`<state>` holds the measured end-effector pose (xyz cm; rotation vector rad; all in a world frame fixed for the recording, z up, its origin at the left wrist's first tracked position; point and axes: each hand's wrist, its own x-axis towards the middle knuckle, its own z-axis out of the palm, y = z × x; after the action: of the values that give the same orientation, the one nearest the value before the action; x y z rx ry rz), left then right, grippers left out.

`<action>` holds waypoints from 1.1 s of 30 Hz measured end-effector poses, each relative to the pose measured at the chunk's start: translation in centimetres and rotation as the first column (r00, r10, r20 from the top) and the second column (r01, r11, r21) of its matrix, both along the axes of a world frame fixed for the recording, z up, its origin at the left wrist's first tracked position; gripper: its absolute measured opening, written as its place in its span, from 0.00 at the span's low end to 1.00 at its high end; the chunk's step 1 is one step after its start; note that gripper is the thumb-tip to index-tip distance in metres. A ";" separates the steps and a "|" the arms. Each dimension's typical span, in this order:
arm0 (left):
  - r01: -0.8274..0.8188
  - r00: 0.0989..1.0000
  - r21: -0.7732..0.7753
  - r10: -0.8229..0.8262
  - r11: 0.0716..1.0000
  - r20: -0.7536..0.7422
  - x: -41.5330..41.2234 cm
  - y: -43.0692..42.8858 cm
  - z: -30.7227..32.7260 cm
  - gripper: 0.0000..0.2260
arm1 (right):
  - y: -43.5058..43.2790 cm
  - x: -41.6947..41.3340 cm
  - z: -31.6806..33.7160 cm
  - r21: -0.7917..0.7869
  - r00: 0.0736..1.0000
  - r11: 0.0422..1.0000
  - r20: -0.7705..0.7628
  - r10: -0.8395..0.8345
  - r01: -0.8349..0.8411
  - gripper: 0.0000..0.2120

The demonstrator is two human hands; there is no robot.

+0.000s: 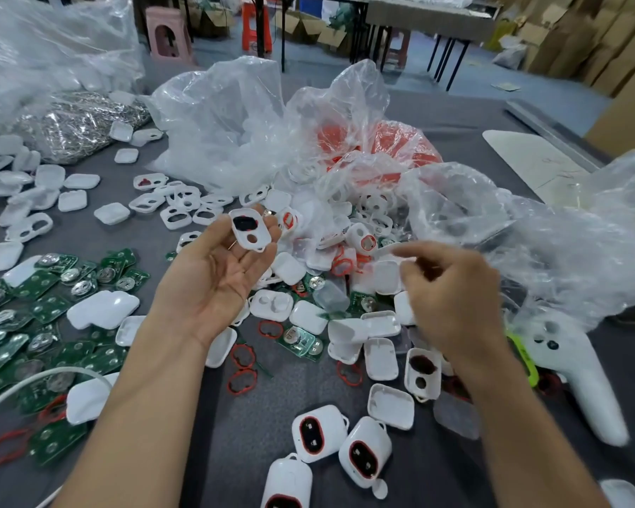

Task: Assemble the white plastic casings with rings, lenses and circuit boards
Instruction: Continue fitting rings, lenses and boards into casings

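My left hand [213, 273] is palm up above the bench [301, 390], its fingers nearly straight. A white casing [250, 229] lies across the fingertips, with the thumb just beside its left edge. The casing shows one dark oval opening and a smaller round hole.

My right hand [451, 298] hovers to the right over the heap of parts. Its fingers are curled and blurred, so I cannot tell whether they pinch anything.

Green circuit boards [44, 306] are spread over the left of the bench, and loose red rings [241, 381] lie below my left wrist. Three assembled casings [318, 432] with red-rimmed windows sit at the near edge, between my forearms. Crumpled clear plastic bags [235, 119] are piled behind the heap, and one holds orange-red parts.
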<state>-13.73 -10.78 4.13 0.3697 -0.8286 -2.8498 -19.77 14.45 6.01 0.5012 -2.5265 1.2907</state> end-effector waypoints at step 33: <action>0.211 0.976 -0.197 -0.194 0.957 0.101 -0.8 2.7 -0.6 0.20 | -0.6 -8.5 -2.1 0.648 0.982 0.761 0.127 -0.137 0.022 0.16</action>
<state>-14.54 -8.09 3.56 0.3944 -1.2345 -2.9085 -28.27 13.84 3.89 0.4106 -3.0726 0.3940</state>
